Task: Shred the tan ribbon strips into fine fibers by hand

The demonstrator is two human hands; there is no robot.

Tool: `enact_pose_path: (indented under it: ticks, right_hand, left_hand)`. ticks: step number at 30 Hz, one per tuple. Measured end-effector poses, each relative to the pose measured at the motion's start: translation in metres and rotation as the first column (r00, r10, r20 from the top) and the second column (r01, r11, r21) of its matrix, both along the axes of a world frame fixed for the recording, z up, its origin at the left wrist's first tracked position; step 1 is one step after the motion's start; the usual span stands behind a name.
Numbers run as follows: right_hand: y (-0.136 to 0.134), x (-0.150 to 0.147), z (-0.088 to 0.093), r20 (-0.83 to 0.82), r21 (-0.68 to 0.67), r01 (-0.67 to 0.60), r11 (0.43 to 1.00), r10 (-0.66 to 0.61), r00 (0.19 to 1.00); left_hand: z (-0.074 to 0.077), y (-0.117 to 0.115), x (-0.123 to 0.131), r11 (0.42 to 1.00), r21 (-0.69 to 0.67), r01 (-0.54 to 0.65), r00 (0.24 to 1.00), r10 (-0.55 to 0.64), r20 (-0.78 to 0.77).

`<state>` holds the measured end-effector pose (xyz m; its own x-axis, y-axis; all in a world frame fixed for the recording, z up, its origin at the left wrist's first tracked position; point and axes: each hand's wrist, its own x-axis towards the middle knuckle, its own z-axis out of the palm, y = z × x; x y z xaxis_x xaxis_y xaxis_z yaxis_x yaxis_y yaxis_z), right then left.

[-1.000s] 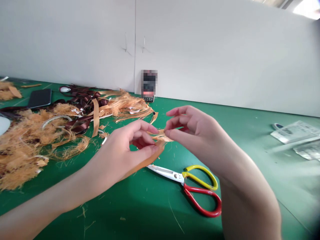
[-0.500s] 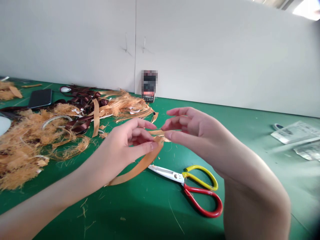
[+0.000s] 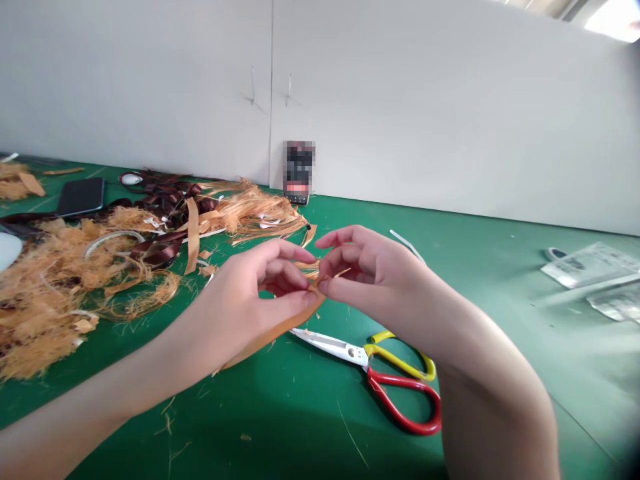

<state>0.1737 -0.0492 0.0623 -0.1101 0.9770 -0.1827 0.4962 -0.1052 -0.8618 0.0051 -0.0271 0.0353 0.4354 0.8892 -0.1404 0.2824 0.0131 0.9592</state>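
Observation:
My left hand point(image 3: 250, 300) pinches one end of an orange ribbon strip point(image 3: 273, 332), which trails down toward the table under my palm. My right hand point(image 3: 370, 273) meets it from the right, thumb and forefinger pinched on the frayed threads at the ribbon's end point(image 3: 316, 273). Both hands hover above the green table point(image 3: 500, 307). Scissors point(image 3: 380, 373) with one yellow and one red handle lie shut on the table just below my right wrist.
A heap of frayed orange threads point(image 3: 45, 287), dark brown ribbons point(image 3: 165, 200) and orange strips covers the left of the table. A dark phone point(image 3: 80, 195) lies far left, a small device point(image 3: 299, 172) leans on the white wall, and plastic packets point(image 3: 595, 267) lie at right.
My right hand has dropped and moved left, closing its pinch on the ribbon's frayed end. The ribbon's loose tail has swung back under my left hand.

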Motion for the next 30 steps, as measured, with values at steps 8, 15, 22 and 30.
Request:
enact_pose_path:
  ticks: [8, 15, 22, 30]
  right_hand:
    - [0.0024, 0.0007, 0.0026, -0.046, 0.082, 0.136, 0.987, -0.133, 0.990]
    - [0.0004, 0.0044, 0.0032, -0.039, 0.062, 0.107, 0.992, -0.105, 0.994]
    - [-0.0011, 0.0021, -0.0005, 0.087, 0.072, -0.031, 0.997, 0.025, 0.996]
    - [0.0002, 0.0036, 0.0025, 0.016, 0.129, 0.117, 0.985, -0.120, 0.993]
  left_hand:
    - [-0.0059, 0.0029, -0.0037, 0.998, 0.064, 0.014, 1.000, -0.015, 0.021]
    - [-0.0041, 0.0022, -0.0022, 0.998, 0.062, 0.016, 1.000, -0.017, 0.020]
    - [-0.0026, 0.0008, -0.0006, 0.999, 0.023, 0.035, 0.999, -0.035, 0.002]
    - [-0.0085, 0.0022, -0.0019, 0.998, 0.034, 0.045, 0.999, -0.045, -0.010]
